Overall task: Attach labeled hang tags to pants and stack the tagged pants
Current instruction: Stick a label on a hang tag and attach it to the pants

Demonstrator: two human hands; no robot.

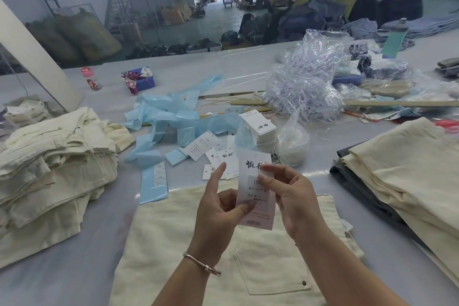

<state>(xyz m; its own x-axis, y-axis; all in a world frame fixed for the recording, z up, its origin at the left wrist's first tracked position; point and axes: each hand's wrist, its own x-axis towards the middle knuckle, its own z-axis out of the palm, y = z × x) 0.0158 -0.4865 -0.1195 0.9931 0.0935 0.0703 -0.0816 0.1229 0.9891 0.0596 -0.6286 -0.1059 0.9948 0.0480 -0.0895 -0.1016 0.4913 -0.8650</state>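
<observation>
Left hand: I see its thumb pinching the hang tag at the lower left edge; forefinger points up, clear of the card
Right hand: fingers curled onto the tag's right side, pressing a label there
Tag: held upright above the cream pants lying on the tabletop
Stacks: folded cream pants left; another pile right
Loose tags: scattered among blue strips
</observation>
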